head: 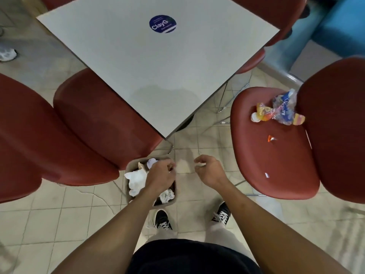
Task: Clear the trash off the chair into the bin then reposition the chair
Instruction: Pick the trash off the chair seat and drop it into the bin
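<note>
Your left hand (161, 176) hovers over the small beige plastic bin (132, 196), grip unclear. Your right hand (210, 171) hangs released. Crumpled colourful wrappers (280, 109) lie at the red chair seat's (272, 155) rear edge.

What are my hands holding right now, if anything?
Nothing that shows. The left hand hovers over the bin, fingers curled; the right hand hangs loosely curled and holds nothing.

Open floor (209, 139) lay between the table (150, 72) corner and the littered chair (272, 151), leaving its seat reachable from the near side. The bin (129, 167) stood wedged against another chair (102, 123), its top unobstructed.
</note>
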Demonstrator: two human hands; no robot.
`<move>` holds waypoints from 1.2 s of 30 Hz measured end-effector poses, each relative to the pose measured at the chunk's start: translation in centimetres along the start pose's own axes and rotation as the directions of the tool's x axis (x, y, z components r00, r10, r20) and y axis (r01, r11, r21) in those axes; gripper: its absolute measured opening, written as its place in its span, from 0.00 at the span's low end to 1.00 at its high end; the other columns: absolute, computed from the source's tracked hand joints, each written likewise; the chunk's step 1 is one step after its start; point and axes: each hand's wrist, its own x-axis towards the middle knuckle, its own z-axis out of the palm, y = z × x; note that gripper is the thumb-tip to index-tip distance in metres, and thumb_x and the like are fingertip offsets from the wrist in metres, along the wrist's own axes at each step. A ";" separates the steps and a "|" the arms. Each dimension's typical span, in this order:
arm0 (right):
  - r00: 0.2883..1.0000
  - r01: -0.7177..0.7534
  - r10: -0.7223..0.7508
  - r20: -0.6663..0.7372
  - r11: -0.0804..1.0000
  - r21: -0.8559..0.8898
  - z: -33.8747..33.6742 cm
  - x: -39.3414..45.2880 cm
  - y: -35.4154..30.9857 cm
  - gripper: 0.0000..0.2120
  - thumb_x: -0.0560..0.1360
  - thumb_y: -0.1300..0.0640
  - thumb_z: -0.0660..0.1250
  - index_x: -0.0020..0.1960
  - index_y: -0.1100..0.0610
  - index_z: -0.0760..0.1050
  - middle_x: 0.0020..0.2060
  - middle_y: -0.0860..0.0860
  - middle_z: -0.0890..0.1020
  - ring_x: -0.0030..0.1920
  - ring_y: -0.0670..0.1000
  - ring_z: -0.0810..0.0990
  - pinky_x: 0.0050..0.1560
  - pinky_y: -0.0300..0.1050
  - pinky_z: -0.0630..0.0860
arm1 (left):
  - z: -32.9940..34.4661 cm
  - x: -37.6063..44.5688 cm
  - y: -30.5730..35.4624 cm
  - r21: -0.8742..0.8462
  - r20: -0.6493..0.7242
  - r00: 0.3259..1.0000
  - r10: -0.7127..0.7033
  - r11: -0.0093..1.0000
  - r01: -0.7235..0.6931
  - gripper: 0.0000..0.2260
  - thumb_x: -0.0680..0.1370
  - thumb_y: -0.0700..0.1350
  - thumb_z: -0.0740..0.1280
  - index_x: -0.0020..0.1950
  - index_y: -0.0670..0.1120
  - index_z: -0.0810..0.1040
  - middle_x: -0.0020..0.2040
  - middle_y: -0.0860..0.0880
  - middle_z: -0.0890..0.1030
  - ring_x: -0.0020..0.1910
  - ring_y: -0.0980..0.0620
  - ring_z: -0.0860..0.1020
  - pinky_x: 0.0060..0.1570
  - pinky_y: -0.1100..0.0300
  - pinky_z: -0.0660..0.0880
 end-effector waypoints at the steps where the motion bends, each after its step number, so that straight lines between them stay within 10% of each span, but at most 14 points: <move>1: 1.000 -0.005 0.005 -0.010 1.000 0.011 -1.3 0.3 1.0 0.12 0.76 0.61 0.64 0.58 0.56 0.78 0.57 0.51 0.79 0.49 0.51 0.79 0.52 0.43 0.76 | 0.8 0.4 1.5 0.009 0.008 1.000 0.010 1.000 -0.010 0.08 0.74 0.41 0.67 0.50 0.48 0.82 0.46 0.52 0.81 0.47 0.52 0.79 0.49 0.58 0.75; 28: 0.970 -0.114 0.131 -0.207 0.989 0.089 -28.0 11.0 18.4 0.20 0.71 0.60 0.67 0.63 0.55 0.75 0.47 0.53 0.79 0.48 0.53 0.78 0.53 0.46 0.77 | 19.0 13.2 29.4 0.137 0.180 0.957 0.226 0.958 -0.252 0.11 0.75 0.45 0.69 0.57 0.51 0.80 0.51 0.55 0.77 0.52 0.57 0.75 0.50 0.67 0.66; 36: 0.941 -0.243 0.261 -0.214 0.964 0.108 -29.9 19.4 20.6 0.21 0.71 0.59 0.68 0.64 0.54 0.74 0.57 0.54 0.78 0.59 0.54 0.76 0.61 0.48 0.73 | 22.8 23.7 31.9 0.221 0.271 0.946 0.179 0.945 -0.242 0.14 0.73 0.45 0.71 0.58 0.54 0.79 0.57 0.51 0.78 0.57 0.51 0.77 0.59 0.53 0.74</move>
